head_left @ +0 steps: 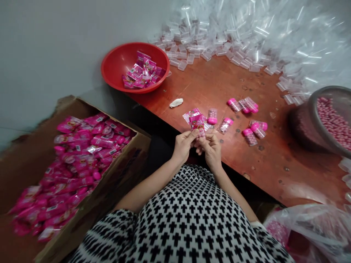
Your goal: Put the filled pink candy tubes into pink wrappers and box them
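Observation:
At the table's near edge, my left hand (183, 145) pinches a pink printed packet (196, 120) from the left. My right hand (212, 149) has its fingers closed around a small clear tube of pink candy balls (201, 133), which meets the lower part of that packet. Whether the tube is inside the packet or just against it, I cannot tell. Behind them lie more flat printed packets (189, 114). A candy tube with a pink cap (212, 116) stands close by, and another capped tube (225, 125) lies to the right of my hands.
Several filled tubes (250, 137) lie further right, before a bucket of pink candy balls (315, 120). Clear tubes (241, 54) heap along the back. A red bowl (109, 69) holds packets; a cardboard box (120, 164) at left holds packed tubes. A white scrap (176, 102) lies on the table (263, 168).

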Available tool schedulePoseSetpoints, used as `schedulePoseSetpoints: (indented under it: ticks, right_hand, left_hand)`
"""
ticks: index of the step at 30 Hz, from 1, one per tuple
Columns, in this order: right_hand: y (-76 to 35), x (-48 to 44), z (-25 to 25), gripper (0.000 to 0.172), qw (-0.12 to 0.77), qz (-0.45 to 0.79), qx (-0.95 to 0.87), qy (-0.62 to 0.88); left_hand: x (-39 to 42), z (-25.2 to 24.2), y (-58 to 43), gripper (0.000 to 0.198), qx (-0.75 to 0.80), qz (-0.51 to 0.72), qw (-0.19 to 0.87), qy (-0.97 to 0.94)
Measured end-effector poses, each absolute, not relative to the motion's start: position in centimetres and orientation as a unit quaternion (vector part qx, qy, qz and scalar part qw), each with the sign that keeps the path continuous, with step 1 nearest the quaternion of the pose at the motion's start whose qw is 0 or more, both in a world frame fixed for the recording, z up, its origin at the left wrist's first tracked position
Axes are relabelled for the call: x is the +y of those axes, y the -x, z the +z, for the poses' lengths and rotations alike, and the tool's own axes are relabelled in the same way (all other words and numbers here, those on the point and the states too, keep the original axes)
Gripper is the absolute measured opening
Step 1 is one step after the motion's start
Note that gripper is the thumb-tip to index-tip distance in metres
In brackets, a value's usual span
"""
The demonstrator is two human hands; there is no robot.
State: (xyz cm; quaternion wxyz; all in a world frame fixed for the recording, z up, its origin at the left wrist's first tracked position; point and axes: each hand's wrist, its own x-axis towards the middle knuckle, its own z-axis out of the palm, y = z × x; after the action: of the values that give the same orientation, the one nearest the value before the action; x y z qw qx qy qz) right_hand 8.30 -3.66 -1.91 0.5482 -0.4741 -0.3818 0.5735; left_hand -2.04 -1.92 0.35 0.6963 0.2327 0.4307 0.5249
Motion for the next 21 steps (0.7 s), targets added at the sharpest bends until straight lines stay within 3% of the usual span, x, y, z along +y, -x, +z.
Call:
schedulePoseSetpoints:
  ticks: [14, 17, 21]
  right_hand:
    - [-7.8, -2.6, -1.7, 0.040, 0.522, 0.665, -0.320, 0.429]
    - [-7.4, -2.2, -1.2, 0.039, 0.505, 0.678, -0.341, 0.412]
    - [-8.3, -2.0, -1.3, 0.031, 0.517, 0.644, -0.357, 0.436]
  left_hand:
    - [-3.3, -0.2, 3.6, 0.037, 0.419, 0.530, 0.712, -0.190]
    - [-3.8, 1.4, 8.2, 0.037, 0.429, 0.625, 0.627, -0.178]
    - [-3.8, 1.5, 14.5, 0.027, 0.434, 0.783, 0.423, -0.144]
